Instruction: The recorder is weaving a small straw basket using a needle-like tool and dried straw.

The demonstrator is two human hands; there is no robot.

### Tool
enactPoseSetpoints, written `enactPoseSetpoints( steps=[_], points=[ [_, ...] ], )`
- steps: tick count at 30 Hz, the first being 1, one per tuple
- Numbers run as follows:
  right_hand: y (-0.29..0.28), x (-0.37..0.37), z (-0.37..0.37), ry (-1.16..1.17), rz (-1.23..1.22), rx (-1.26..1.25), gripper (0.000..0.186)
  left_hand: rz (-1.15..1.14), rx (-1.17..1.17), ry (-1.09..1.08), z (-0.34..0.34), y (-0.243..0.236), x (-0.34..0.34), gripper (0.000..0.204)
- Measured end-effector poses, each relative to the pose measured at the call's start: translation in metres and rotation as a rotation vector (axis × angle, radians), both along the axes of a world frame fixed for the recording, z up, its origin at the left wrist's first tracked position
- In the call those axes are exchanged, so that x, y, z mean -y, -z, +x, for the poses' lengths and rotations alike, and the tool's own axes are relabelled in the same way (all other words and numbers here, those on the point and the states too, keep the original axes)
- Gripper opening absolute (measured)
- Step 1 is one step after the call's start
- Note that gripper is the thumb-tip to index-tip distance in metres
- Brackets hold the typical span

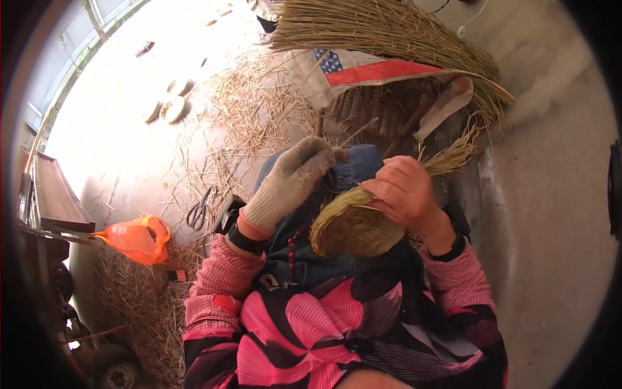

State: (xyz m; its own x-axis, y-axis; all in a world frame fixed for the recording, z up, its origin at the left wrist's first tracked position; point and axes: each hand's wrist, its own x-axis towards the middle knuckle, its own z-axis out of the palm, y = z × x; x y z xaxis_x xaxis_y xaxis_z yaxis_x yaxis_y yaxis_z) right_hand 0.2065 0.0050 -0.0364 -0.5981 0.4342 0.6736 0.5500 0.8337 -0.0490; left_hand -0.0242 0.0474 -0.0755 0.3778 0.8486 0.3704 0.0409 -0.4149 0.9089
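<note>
My right hand (pixel 405 191), bare, is closed round the rim of a round, shallow coiled straw basket (pixel 356 227). The basket is tilted over my lap. A loose bundle of straw (pixel 453 155) runs on from its rim, past my fingers to the upper right. Just left of the basket, my left hand (pixel 293 176) wears a pale knitted glove, and its fingers are pinched together. From those fingertips a thin, pale, needle-like rod (pixel 361 131) points up and to the right. The far side of the basket's rim is partly hidden by my right hand.
Beyond my knees stands a slatted chair (pixel 363 107) with a striped cloth (pixel 389 70) and a large straw sheaf (pixel 389 32). Black scissors (pixel 198 211) and an orange plastic bag (pixel 137 240) lie at left. Straw scraps (pixel 249 104) litter the floor.
</note>
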Motion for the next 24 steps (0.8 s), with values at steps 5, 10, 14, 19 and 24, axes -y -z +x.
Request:
enactPoseSetpoints(
  steps=[5,10,14,19,24],
  points=[
    [0.005,-0.016,-0.008,-0.046,-0.043,-0.017,0.031,-0.320,0.064,0.139,-0.002,-0.005,0.000,0.015],
    [0.035,-0.051,-0.020,-0.045,-0.354,0.049,0.029,-0.459,0.042,-0.064,-0.029,-0.010,-0.006,0.019],
    [0.037,-0.071,-0.039,-0.093,-0.500,0.046,0.027,-0.471,0.079,-0.277,-0.053,-0.007,-0.006,0.018],
    [0.036,-0.079,-0.096,-0.197,-0.480,0.046,0.023,-0.416,0.160,-0.342,-0.064,-0.006,0.003,0.018],
    [0.027,-0.070,-0.121,-0.125,-1.162,-0.313,0.017,-0.377,0.195,-0.490,-0.084,0.003,0.008,0.016]
  ],
)
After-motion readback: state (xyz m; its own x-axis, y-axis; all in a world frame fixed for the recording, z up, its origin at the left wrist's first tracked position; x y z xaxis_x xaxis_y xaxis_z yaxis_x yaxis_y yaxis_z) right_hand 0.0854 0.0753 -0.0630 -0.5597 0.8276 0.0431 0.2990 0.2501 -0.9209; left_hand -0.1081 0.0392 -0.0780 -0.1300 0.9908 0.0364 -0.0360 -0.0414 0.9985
